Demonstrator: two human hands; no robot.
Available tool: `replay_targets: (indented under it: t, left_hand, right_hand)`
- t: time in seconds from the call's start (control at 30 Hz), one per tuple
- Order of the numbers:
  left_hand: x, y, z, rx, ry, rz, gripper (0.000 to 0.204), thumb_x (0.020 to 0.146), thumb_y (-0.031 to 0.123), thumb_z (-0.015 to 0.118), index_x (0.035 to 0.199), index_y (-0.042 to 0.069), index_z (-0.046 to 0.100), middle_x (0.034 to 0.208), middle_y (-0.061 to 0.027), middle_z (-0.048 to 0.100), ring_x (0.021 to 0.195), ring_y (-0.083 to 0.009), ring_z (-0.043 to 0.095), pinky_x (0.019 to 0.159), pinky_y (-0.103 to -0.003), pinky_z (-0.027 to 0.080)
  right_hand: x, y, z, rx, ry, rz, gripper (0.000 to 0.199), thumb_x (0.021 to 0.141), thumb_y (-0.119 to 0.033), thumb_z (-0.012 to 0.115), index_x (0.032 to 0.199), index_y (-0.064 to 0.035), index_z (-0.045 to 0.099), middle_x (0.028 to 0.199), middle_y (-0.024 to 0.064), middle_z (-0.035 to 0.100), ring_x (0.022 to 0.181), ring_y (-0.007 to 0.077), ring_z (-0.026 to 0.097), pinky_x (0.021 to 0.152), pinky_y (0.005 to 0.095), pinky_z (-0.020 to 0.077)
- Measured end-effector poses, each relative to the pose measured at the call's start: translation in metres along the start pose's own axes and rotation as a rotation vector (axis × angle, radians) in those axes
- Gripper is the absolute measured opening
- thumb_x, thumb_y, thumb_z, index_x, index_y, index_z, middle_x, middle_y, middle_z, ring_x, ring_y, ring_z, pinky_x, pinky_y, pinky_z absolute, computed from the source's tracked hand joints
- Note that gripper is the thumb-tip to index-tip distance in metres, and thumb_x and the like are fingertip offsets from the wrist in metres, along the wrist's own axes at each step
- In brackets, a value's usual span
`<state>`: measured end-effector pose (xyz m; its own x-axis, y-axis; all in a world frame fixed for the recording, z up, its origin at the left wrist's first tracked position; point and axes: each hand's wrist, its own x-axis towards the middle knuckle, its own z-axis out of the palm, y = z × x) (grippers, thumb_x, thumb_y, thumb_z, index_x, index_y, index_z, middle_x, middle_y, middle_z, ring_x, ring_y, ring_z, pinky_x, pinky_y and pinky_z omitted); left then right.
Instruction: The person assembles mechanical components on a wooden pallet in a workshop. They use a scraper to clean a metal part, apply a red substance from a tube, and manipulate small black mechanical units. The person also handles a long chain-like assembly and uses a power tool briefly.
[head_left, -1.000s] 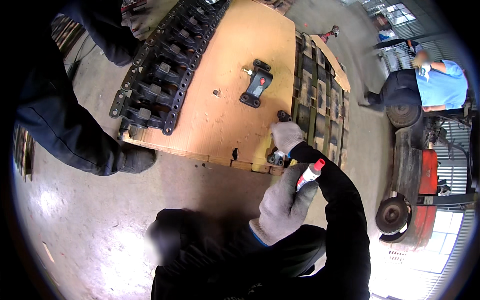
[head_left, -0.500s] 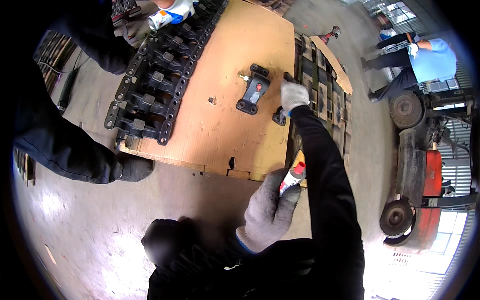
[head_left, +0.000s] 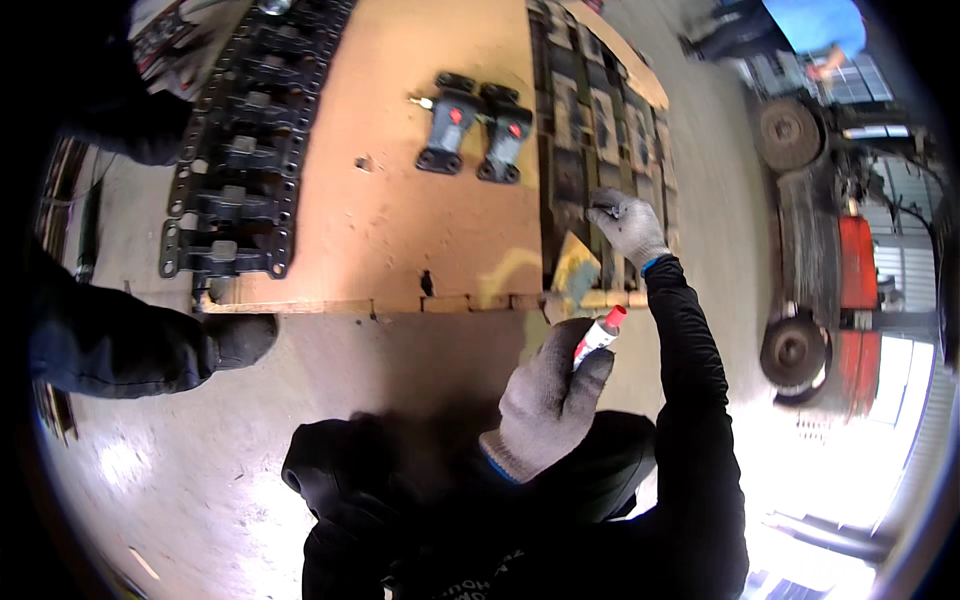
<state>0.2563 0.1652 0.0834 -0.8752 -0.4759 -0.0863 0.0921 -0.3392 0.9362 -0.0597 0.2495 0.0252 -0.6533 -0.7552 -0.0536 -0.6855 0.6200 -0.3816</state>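
Observation:
My left hand (head_left: 545, 400), in a grey knit glove, is closed around a small white tube (head_left: 594, 341) with a red cap, its capped end pointing up and right. My right hand (head_left: 632, 228), also gloved, hovers over the wooden pallet with its fingers half curled and apart; I see nothing in it. Ahead and to the left of that hand, two black metal brackets with red plugs lie side by side on the cardboard: a left bracket (head_left: 448, 130) with a brass fitting and a right bracket (head_left: 503, 140).
Left on the cardboard sheet (head_left: 340, 230) lies a long black track chain (head_left: 235, 203). A wooden pallet (head_left: 570, 150) shows along the right side. Another person's shoe (head_left: 247, 340) is by the near left corner. Farther right stand a red forklift (head_left: 858, 260) and a person in blue (head_left: 815, 25).
My right hand has left the right bracket and drawn back toward me. That bracket now stands beside the left one. The tube stays in my left hand. The whole view has shifted.

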Motion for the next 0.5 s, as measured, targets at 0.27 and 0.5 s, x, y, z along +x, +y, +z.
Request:
replay_targets:
  t: [0.27,0.5]
  left_hand:
    - [-0.023,-0.002,0.022,-0.307,0.027,-0.129,0.024,0.104,0.019,0.059,0.12,0.001,0.058,0.088,-0.0053,0.065,0.074,-0.0118,0.06,0.066,-0.028,0.052]
    - [0.015,0.045,-0.009,-0.307,0.348,-0.057,0.053,0.103,0.056,0.052,0.123,0.007,0.058,0.093,-0.0028,0.065,0.072,-0.0121,0.055,0.063,-0.027,0.042]
  right_hand:
    - [-0.174,0.08,0.078,0.645,0.043,0.728,0.03,0.091,-0.028,0.071,0.111,-0.005,0.072,0.087,0.0035,0.073,0.066,0.015,0.063,0.059,0.0294,0.0497]
    - [-0.243,0.035,0.148,1.414,-0.054,1.003,0.038,0.102,-0.034,0.057,0.126,-0.0042,0.063,0.096,0.0034,0.067,0.073,0.0117,0.057,0.06,0.0248,0.045]
